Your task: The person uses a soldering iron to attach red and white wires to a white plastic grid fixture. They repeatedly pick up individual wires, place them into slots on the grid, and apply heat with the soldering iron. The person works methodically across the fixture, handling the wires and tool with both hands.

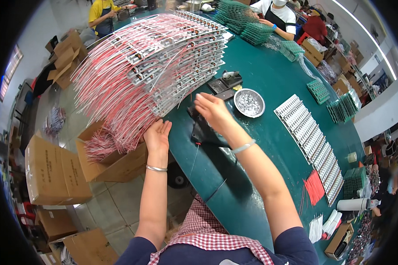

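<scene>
A tall stack of circuit-board panels [190, 57] leans over the table's left edge. Red and white wires [115, 88] trail from it in a thick fringe. My left hand [156, 136] is palm up at the stack's lower corner, fingers apart, beside the wire ends. Over the table, my right hand [213, 110] has its fingers drawn together and pointing at the stack; whatever they may hold is too small to make out. Just beneath it is a black device [203, 132], partly covered by my wrist. A round metal bowl [249, 103] of silvery bits sits to its right.
White component panels [303, 128] lie in a row on the green table [269, 150]. Near them are red wires [314, 187], white wires [315, 229] and a white bottle [353, 204]. An open carton [115, 163] stands below the stack. Co-workers sit across the table beside green board piles [256, 33].
</scene>
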Motion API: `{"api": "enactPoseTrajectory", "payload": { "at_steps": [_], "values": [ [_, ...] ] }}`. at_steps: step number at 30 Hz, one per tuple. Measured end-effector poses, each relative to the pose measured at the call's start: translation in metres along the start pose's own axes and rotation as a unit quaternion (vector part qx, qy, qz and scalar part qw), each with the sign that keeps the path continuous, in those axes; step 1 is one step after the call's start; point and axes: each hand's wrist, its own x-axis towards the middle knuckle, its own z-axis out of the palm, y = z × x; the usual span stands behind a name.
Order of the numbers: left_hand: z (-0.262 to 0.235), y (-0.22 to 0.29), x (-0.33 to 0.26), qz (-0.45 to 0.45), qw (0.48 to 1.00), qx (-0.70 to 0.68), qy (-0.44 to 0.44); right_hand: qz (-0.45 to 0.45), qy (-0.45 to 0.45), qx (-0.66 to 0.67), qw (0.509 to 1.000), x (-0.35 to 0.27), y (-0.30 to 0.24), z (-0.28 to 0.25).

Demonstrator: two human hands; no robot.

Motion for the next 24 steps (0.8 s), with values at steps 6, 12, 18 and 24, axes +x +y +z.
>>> {"api": "enactPoseTrajectory", "payload": {
  "at_steps": [6,12,18,24],
  "values": [
    [-0.018,0.007,0.049,0.033,0.997,-0.018,-0.06,0.036,0.014,0.14,0.989,0.052,0.028,0.054],
    [-0.006,0.014,0.034,0.017,0.998,0.038,-0.04,0.016,0.04,0.185,0.982,0.062,0.039,0.057],
    [0.002,0.013,0.041,0.024,0.999,0.042,-0.018,-0.006,0.05,0.195,0.979,0.06,0.042,0.063],
    [0.014,0.012,0.035,0.07,0.996,0.061,0.009,-0.019,0.054,0.195,0.979,0.061,0.042,0.064]
  ]
}}
